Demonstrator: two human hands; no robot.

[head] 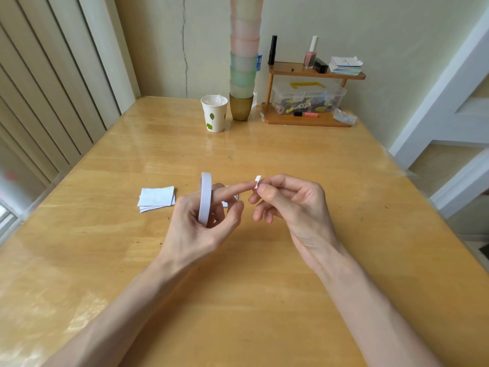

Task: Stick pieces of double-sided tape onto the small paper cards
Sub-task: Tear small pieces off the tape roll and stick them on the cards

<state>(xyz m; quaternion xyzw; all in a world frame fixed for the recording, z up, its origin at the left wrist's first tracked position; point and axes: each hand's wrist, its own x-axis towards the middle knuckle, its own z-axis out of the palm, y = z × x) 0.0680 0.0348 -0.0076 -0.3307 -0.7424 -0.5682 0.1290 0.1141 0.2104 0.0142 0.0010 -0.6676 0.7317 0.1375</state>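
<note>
Small tape piece point(258, 180) pinched in right grip point(291, 202), left grip point(195, 229) curled round tape roll point(205, 200), forefinger touching the piece, paper cards point(156, 199) stacked toward left edge of counter point(264, 287)

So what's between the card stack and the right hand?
Head view: the left hand gripping the tape roll; the right hand pinches a tape piece.

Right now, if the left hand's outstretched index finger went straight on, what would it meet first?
The small tape piece pinched by the right hand. The left hand, gripping the tape roll, points its index finger at it; they seem nearly touching, though depth is unclear.
</note>
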